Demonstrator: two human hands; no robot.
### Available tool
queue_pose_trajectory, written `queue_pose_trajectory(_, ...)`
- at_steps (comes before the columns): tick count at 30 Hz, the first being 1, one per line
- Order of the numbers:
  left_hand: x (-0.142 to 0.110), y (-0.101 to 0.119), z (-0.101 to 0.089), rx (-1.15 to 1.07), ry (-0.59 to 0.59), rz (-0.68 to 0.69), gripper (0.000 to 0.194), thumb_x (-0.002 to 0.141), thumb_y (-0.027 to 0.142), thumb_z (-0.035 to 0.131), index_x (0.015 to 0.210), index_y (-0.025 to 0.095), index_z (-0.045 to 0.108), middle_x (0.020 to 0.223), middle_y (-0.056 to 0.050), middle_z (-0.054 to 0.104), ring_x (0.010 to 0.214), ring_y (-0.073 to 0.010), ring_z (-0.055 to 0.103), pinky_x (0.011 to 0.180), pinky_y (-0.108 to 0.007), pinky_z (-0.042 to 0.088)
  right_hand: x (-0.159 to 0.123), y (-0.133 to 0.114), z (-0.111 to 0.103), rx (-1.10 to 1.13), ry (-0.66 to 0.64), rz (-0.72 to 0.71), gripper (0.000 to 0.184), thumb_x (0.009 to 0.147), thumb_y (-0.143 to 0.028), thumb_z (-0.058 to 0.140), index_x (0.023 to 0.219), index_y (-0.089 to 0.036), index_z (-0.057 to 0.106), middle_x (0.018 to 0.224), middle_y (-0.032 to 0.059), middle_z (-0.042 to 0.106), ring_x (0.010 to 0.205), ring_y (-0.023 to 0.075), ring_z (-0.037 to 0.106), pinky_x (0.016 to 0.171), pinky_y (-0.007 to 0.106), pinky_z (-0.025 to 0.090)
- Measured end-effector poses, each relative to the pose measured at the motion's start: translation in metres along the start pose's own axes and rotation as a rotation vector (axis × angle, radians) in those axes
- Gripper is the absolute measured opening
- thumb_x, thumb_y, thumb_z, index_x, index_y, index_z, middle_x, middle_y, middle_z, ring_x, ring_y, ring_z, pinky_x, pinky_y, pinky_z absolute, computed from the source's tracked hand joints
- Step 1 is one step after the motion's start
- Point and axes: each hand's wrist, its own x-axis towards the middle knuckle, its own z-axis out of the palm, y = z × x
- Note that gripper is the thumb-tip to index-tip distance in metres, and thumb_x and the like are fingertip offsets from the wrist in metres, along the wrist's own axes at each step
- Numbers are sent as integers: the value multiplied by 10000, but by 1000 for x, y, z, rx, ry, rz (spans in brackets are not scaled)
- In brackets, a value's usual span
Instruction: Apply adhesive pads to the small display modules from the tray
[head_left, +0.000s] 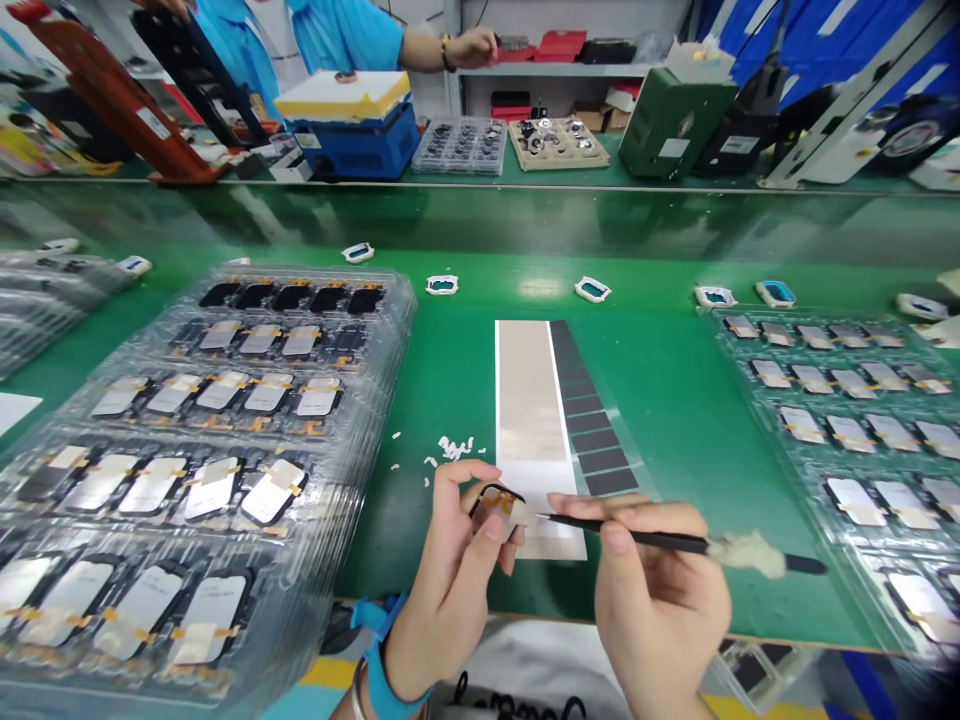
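Black-rimmed part [501, 503] sits pinched in the left hand [456, 572], beside the tweezers [675, 542] gripped by the right hand [660, 600].

Glare brightens the bench [450, 370]; frame corners seem blurred.

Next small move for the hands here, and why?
Probably use the black tweezers to settle the pale patch flat on the dark-rimmed part: the left hand holds that part, and the right hand has the tweezer tip at the patch's edge. Whether the tip grips it is too small to tell.
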Motion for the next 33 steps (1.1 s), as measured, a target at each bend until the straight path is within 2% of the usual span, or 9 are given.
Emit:
queue_pose_trajectory(3, 0, 1, 0, -28, -15, -32, 234, 1047, 451, 468, 1180, 261, 433, 858, 24, 591, 640, -100, 531, 643, -228, 451, -6, 5, 13, 65, 44, 61, 133, 937, -103, 616, 977, -228, 641, 876, 10, 758, 858, 187, 783, 781, 330, 671)
queue_pose_trajectory(8, 0, 2, 2, -18, -10, -22, 217, 1059, 454, 425, 1112, 245, 456, 746, 41, 554, 612, -118, 490, 648, -253, 430, -13, 9, 22, 69, 117, 117, 133, 930, -112, 630, 941, -244, 642, 857, 3, 748, 841, 183, 784, 717, 293, 676)
queue_pose_trajectory(14, -1, 1, 3, -46, -9, -18, 278, 1046, 508, 422, 1117, 240, 455, 779, 25, 557, 638, -126, 502, 642, -259, 420, -15, 11, 22, 47, 124, 119, 120, 934, -131, 626, 943, -250, 616, 860, 12, 750, 845, 193, 781, 698, 317, 681)
queue_pose_trajectory(21, 0, 3, 2, -4, -37, -13, 166, 1078, 412, 398, 1103, 250, 428, 798, 39, 583, 601, -86, 516, 641, -229, 437, -15, 12, 22, 79, 112, 128, 153, 932, -107, 623, 947, -259, 632, 876, 3, 757, 882, 183, 780, 716, 293, 678)
queue_pose_trajectory(33, 1, 3, 3, 50, -9, 2, 162, 1085, 396, 373, 1077, 243, 427, 752, 43, 572, 554, -85, 514, 606, -225, 462, -15, 11, 24, 76, 108, 123, 170, 930, -103, 618, 956, -270, 635, 883, 3, 757, 901, 189, 778, 736, 316, 687)
